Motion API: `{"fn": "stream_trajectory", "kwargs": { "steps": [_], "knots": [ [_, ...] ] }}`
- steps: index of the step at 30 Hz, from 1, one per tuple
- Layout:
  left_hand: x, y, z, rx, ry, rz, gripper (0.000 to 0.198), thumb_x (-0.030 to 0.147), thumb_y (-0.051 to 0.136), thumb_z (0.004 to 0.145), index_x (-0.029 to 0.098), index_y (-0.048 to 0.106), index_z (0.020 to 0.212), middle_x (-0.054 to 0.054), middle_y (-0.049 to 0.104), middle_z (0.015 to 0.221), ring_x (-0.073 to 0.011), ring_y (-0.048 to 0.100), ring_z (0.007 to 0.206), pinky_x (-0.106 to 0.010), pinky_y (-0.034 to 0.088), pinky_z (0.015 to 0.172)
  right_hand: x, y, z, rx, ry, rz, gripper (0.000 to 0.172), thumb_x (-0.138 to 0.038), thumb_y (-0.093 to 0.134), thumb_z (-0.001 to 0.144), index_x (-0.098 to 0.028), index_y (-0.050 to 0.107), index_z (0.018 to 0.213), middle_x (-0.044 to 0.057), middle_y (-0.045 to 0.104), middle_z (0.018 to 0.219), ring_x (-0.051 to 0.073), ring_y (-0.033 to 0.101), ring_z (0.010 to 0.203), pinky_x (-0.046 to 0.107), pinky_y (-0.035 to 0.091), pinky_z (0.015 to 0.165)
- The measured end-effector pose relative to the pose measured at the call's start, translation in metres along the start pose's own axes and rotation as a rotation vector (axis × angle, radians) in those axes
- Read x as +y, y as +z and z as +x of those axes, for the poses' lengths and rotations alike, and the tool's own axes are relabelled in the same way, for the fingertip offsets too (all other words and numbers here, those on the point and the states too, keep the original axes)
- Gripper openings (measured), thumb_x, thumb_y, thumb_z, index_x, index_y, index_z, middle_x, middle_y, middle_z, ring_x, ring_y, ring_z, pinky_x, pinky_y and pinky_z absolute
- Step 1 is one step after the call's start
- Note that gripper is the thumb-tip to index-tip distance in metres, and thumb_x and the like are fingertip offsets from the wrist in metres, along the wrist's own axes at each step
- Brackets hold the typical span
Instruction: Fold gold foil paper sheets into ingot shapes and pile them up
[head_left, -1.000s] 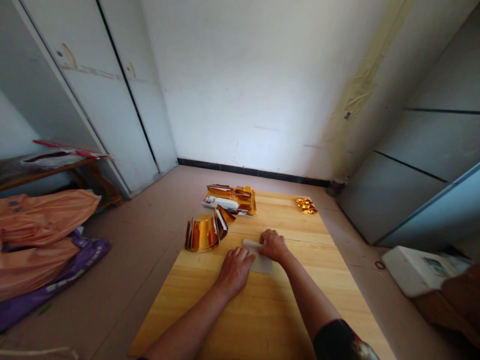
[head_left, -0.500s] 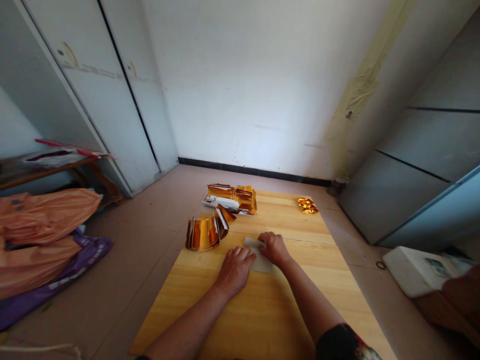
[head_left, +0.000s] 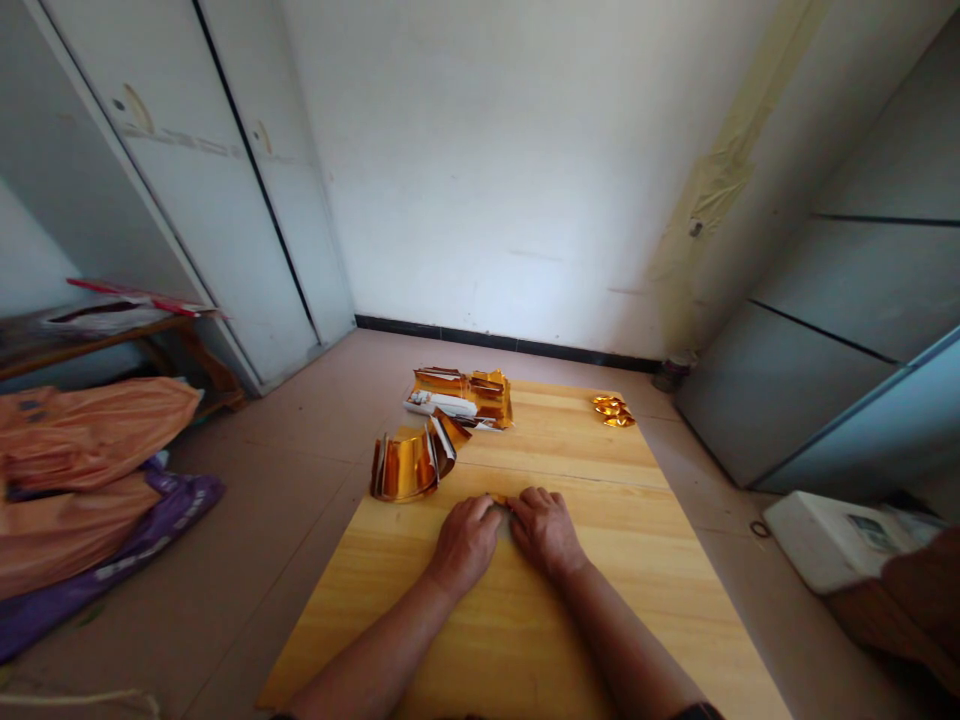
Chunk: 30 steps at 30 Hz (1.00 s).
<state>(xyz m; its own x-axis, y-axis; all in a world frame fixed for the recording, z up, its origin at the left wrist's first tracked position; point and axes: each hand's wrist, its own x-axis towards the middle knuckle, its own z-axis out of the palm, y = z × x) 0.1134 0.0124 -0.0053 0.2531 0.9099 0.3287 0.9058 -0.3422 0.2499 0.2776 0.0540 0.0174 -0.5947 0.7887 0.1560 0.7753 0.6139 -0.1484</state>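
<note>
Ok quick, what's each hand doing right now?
Left hand: palm down on the light wooden table, holding nothing visible.
Right hand: the same, beside it.

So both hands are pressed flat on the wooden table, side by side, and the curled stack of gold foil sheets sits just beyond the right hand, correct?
Not quite. In the head view the curled stack of gold foil sheets sits beyond the left hand, toward the table's left edge, not the right hand. The rest holds: both hands press side by side on the wooden table.
</note>
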Motion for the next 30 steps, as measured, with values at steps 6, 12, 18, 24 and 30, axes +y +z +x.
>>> {"fn": "stream_trajectory", "kwargs": {
  "steps": [6,12,18,24,30],
  "knots": [
    [0.0,-0.002,-0.001,0.085,-0.023,0.02,0.029,0.012,0.044,0.086,0.02,0.058,0.11,-0.01,0.056,0.113,-0.0227,0.051,0.102,-0.037,0.042,0.086,-0.001,0.001,-0.001,0.031,-0.006,-0.02,0.019,-0.027,0.048,0.089,-0.024,0.061,0.103,0.004,0.058,0.093,0.017,0.047,0.088,0.03,0.025,0.075],
    [0.0,-0.001,0.001,0.007,0.073,0.021,0.033,0.014,0.041,0.09,0.023,0.057,0.117,-0.007,0.056,0.126,-0.0226,0.046,0.117,-0.043,0.036,0.096,0.0,0.005,-0.001,0.042,-0.008,-0.044,0.023,-0.026,0.049,0.089,-0.025,0.059,0.11,0.004,0.058,0.096,0.017,0.048,0.089,0.03,0.026,0.076],
    [0.003,-0.003,0.001,-0.056,-0.017,0.034,0.036,0.012,0.042,0.088,0.022,0.056,0.12,-0.008,0.056,0.129,-0.0225,0.047,0.12,-0.047,0.032,0.101,0.002,0.009,-0.005,0.054,0.026,-0.062,0.017,-0.027,0.053,0.087,-0.025,0.06,0.102,0.003,0.058,0.095,0.017,0.047,0.09,0.03,0.026,0.076],
    [0.003,-0.001,0.0,-0.08,-0.077,0.035,0.04,0.013,0.045,0.085,0.026,0.055,0.121,-0.005,0.052,0.134,-0.0228,0.044,0.124,-0.05,0.028,0.104,0.012,0.011,-0.016,0.118,0.125,-0.083,0.01,-0.027,0.052,0.088,-0.023,0.061,0.089,0.004,0.058,0.088,0.018,0.048,0.086,0.03,0.026,0.074],
    [0.006,-0.004,0.002,-0.117,-0.099,0.014,0.04,0.012,0.043,0.084,0.026,0.055,0.12,-0.005,0.052,0.134,-0.0237,0.042,0.125,-0.053,0.025,0.105,0.022,0.005,-0.023,0.137,0.207,-0.092,0.014,-0.026,0.05,0.089,-0.023,0.062,0.085,0.004,0.058,0.085,0.018,0.05,0.086,0.03,0.028,0.074]
  ]
}}
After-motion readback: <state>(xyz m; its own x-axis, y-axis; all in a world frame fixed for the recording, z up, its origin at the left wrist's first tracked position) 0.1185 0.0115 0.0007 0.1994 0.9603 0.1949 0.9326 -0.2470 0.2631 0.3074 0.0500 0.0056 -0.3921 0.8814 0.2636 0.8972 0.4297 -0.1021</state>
